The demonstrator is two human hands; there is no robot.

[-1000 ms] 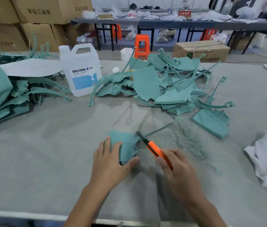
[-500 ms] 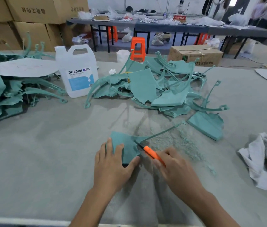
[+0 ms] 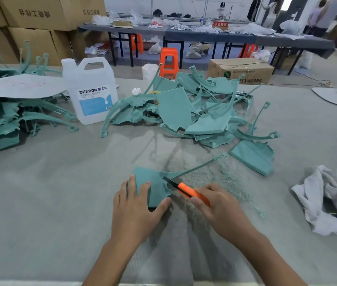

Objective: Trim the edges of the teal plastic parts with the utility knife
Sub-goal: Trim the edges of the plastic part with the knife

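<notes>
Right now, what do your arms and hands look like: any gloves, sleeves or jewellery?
Both hands are bare: the left hand and right hand wear no gloves, and no rings show. The left forearm and right forearm are uncovered down to the frame edge, with no sleeve, watch or wristband in view.

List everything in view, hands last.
teal part: one, teal, front centre
utility knife: one, orange, blade at that part's right edge
shavings: scattered, teal, right of the part
loose teal parts: two piles, teal, centre and far left
jug: one, white, between the piles
rag: one, whitish, far right
cardboard boxes: several, brown, back left and behind the centre pile
stools: several, orange, floor behind
table: one, grey, beneath everything
left hand: presses the teal part
right hand: grips the utility knife
</notes>
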